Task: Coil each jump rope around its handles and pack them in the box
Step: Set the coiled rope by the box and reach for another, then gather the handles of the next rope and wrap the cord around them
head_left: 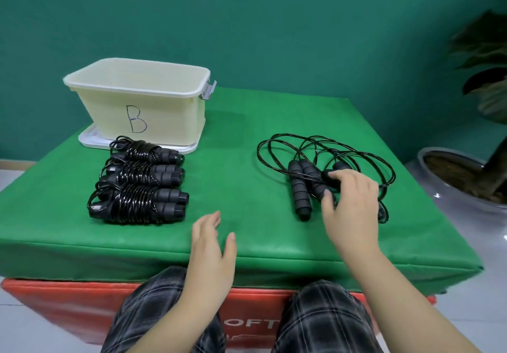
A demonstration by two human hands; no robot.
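Note:
Three coiled black jump ropes (140, 182) lie in a row on the left of the green mat (238, 166), just in front of the cream box marked "B" (142, 105). On the right, loose black ropes (326, 147) lie tangled around several foam handles (299, 190). My right hand (351, 201) rests on those handles, its fingers curled around one black handle. My left hand (211, 245) hovers over the mat's front edge near the middle, fingers apart and holding nothing.
The box stands on its white lid (90, 140) at the back left; its inside is hidden. A potted plant in a grey pot (455, 177) stands on the floor to the right. A red block (68, 306) lies under the mat.

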